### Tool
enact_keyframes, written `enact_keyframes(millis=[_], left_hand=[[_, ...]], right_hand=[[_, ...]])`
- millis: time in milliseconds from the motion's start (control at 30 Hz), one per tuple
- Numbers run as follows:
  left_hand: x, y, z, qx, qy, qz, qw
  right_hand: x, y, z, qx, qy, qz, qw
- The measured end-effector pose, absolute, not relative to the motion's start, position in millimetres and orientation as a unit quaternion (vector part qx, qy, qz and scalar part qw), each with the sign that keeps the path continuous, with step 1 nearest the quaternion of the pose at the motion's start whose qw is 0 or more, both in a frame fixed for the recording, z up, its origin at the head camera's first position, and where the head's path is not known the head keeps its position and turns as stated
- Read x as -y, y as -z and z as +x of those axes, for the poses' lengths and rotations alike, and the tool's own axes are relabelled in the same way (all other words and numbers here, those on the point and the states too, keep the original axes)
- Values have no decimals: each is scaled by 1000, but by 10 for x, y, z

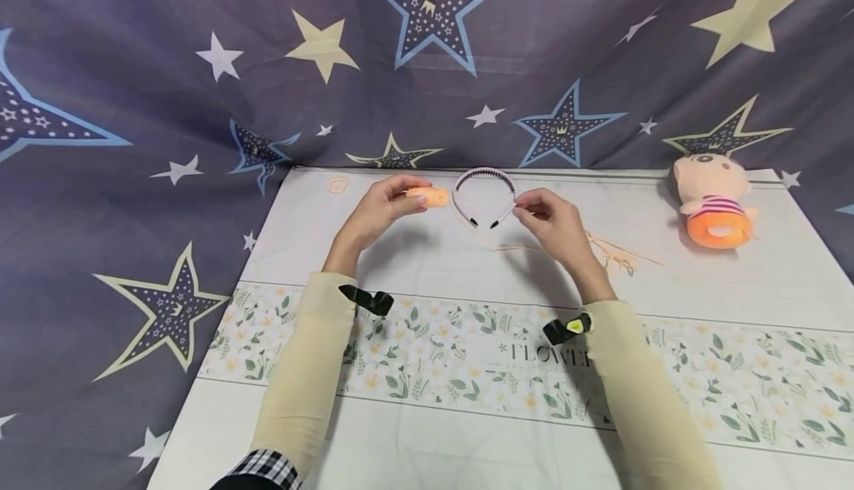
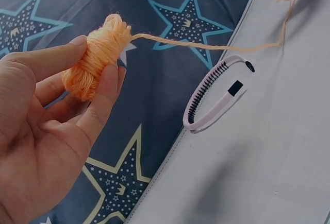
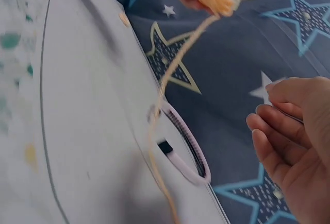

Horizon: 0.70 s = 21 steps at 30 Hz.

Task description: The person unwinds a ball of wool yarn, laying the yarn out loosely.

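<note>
My left hand (image 1: 379, 214) pinches a small wound bundle of orange yarn (image 2: 98, 62) between thumb and fingers, raised over the back of the table. From its end a strand of yarn (image 3: 178, 62) runs across toward the right, passing over the headband in the right wrist view. My right hand (image 3: 299, 141) is raised with fingers loosely bent and nothing between them. In the head view it overlaps the right side of a pale pink headband (image 1: 485, 171) with black inner teeth and black tips, lying near the table's back edge.
A tangle of loose orange yarn (image 1: 617, 255) lies right of my right hand. Farther right is a plush toy (image 1: 717, 201) with an orange lower part. A small orange ring (image 1: 337, 185) lies at the back left. A starred curtain (image 1: 427, 104) hangs behind the table.
</note>
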<state>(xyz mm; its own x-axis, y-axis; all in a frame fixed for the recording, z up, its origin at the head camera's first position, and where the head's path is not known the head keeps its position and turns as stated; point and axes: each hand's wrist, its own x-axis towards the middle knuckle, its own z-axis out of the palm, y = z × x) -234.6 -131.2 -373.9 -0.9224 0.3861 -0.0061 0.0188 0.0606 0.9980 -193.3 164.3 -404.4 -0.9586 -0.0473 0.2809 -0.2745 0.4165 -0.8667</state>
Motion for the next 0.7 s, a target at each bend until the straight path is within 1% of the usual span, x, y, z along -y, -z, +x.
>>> enact_keyframes(millis=[367, 567, 700], left_hand=[[1283, 3726, -2335, -722, -663, 143, 136], [1272, 3739, -2337, -721, -663, 149, 135], [1269, 3741, -2332, -718, -665, 152, 135]], right_hand=[[-1122, 4045, -2039, 825, -540, 145, 80], [-924, 4040, -2062, 815, -555, 157, 61], [-840, 4043, -2069, 809, -563, 160, 59]])
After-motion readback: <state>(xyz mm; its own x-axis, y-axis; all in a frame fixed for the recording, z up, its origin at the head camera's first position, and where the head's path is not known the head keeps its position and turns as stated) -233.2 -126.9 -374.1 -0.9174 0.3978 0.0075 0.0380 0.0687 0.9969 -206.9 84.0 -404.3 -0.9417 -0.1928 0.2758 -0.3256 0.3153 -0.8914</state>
